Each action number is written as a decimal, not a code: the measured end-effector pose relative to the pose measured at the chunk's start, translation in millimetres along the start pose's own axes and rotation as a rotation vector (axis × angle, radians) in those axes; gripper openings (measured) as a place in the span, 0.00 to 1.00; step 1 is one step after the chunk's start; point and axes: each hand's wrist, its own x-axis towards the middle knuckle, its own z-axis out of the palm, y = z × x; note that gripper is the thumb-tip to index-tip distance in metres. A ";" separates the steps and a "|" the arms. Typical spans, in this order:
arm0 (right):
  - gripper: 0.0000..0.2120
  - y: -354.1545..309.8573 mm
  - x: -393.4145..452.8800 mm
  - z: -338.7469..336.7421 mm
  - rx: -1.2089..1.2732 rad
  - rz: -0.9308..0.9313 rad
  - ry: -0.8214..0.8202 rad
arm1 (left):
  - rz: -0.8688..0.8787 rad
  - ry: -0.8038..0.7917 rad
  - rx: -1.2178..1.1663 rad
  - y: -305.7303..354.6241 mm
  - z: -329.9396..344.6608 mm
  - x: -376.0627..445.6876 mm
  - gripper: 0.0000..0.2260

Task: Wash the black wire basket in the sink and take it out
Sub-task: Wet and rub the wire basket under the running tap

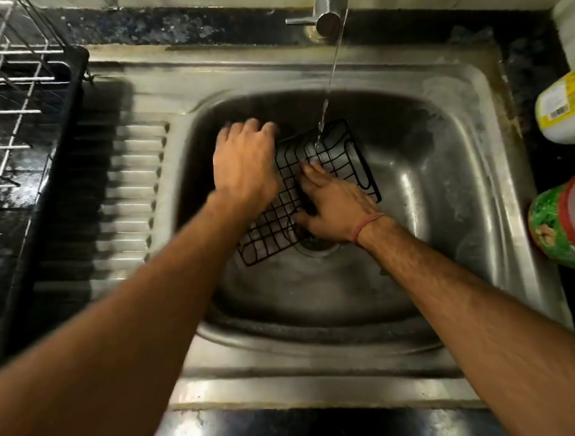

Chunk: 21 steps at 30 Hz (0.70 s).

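Note:
The black wire basket (338, 157) lies tilted in the steel sink (441, 186), partly over the drain (316, 246). Water from the tap (328, 11) falls in a thin stream onto the basket's far end. My left hand (245, 167) grips the basket's left edge from above, fingers curled over it. My right hand (334, 206) lies flat on the wire grid with fingers spread, pressed against it. A red thread band circles my right wrist. The hands hide the basket's middle.
A ribbed steel drainboard (128, 190) adjoins the sink on the left. Further left stands a black dish rack (21, 106) with white wires. On the dark counter at right sit a yellow-white bottle (561, 107) and a green jar with a red rim (563, 221).

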 end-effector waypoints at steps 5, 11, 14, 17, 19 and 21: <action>0.43 5.7 0.2 -5.3 -0.046 -0.110 -0.019 | 0.053 -0.456 -0.129 -28.3 6.2 29.6 0.15; 0.38 13.5 10.4 -14.9 -0.037 -0.150 -0.080 | -0.125 -0.431 -0.669 -42.7 42.9 -0.5 0.07; 0.38 19.7 15.0 -14.2 -0.028 -0.067 -0.057 | -0.203 -0.416 -0.771 -34.3 45.4 -9.4 0.09; 0.35 7.3 23.3 -9.9 -0.010 0.065 -0.001 | -0.292 -0.411 -0.830 -24.2 46.9 -16.2 0.11; 0.40 -16.6 26.9 5.8 0.015 0.158 -0.055 | -0.327 -0.386 -0.847 -18.4 52.6 -19.5 0.10; 0.45 -35.2 25.0 28.0 0.015 0.196 -0.118 | -0.348 -0.346 -0.863 -12.2 58.1 -23.8 0.10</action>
